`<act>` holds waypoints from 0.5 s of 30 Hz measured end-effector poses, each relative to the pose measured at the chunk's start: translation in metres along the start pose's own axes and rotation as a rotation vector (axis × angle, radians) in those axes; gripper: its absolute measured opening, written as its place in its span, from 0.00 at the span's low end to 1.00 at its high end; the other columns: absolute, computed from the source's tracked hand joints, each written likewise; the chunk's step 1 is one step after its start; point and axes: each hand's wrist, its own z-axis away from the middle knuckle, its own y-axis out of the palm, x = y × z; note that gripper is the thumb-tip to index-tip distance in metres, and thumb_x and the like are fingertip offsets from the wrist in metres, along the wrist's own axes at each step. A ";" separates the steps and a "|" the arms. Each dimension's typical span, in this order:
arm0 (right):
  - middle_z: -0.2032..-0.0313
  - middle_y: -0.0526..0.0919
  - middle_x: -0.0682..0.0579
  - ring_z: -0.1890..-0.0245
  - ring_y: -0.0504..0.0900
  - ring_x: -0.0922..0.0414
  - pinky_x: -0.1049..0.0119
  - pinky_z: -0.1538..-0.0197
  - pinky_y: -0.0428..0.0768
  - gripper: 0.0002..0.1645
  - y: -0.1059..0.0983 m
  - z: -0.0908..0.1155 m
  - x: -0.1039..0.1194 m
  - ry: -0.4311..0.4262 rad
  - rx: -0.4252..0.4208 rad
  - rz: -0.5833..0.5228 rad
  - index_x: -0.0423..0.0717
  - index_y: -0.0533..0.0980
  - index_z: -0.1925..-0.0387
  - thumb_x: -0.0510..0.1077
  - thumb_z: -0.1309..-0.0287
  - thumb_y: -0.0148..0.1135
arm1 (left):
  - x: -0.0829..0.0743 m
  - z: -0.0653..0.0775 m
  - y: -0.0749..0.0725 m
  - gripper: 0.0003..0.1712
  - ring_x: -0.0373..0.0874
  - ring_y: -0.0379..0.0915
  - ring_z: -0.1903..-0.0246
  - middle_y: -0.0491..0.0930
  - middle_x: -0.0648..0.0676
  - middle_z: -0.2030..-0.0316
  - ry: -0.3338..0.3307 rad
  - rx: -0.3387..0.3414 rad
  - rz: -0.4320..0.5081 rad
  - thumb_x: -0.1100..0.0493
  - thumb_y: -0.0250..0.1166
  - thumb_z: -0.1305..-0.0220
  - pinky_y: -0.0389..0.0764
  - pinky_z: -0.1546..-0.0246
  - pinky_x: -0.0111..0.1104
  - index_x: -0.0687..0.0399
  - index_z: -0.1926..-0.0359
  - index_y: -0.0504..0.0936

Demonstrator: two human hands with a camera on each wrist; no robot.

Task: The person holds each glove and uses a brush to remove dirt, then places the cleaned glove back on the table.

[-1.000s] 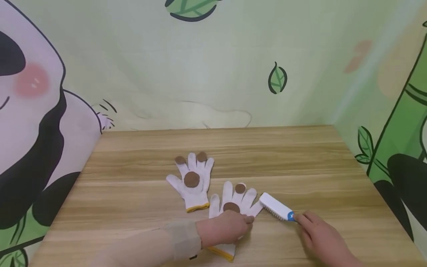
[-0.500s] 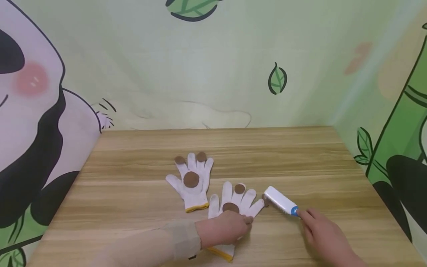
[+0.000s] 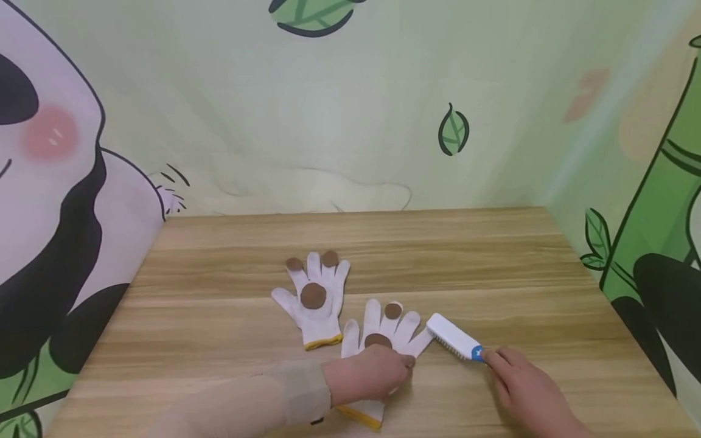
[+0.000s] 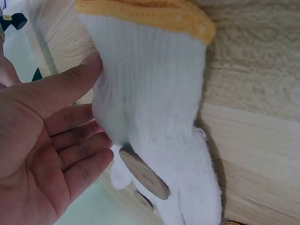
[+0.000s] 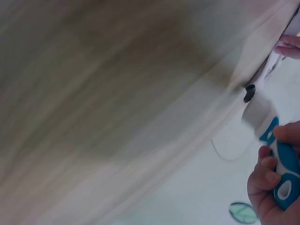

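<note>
Two white knit gloves with yellow cuffs and brown round patches lie on the wooden table. My left hand (image 3: 372,372) lies across the nearer glove (image 3: 374,316), covering part of its palm. In the left wrist view, the thumb and fingertips of that hand (image 4: 51,131) pinch the side edge of the glove (image 4: 150,79). My right hand (image 3: 528,386) grips the blue handle of a white-headed scrub brush (image 3: 451,334), bristles down at the tip of the glove's outer finger. A dark patch (image 5: 250,93) shows under the brush head in the right wrist view.
The second glove (image 3: 322,304) lies flat, farther back and to the left, with brown patches on its palm and two fingertips. Behind the wooden table (image 3: 219,255) rises a green wall (image 3: 356,121) with panda, leaf and bamboo pictures.
The brush shifted up and right, baring a brown patch at the glove's fingertip, then came back down and left over it. My left hand stays in place on the glove.
</note>
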 end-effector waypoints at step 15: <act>0.64 0.79 0.57 0.68 0.75 0.65 0.64 0.66 0.81 0.18 -0.002 -0.001 0.000 0.004 0.001 0.030 0.47 0.82 0.50 0.35 0.44 0.71 | 0.001 0.000 -0.002 0.25 0.27 0.78 0.63 0.77 0.31 0.38 -0.014 0.034 0.012 0.42 0.77 0.46 0.79 0.74 0.22 0.36 0.46 0.85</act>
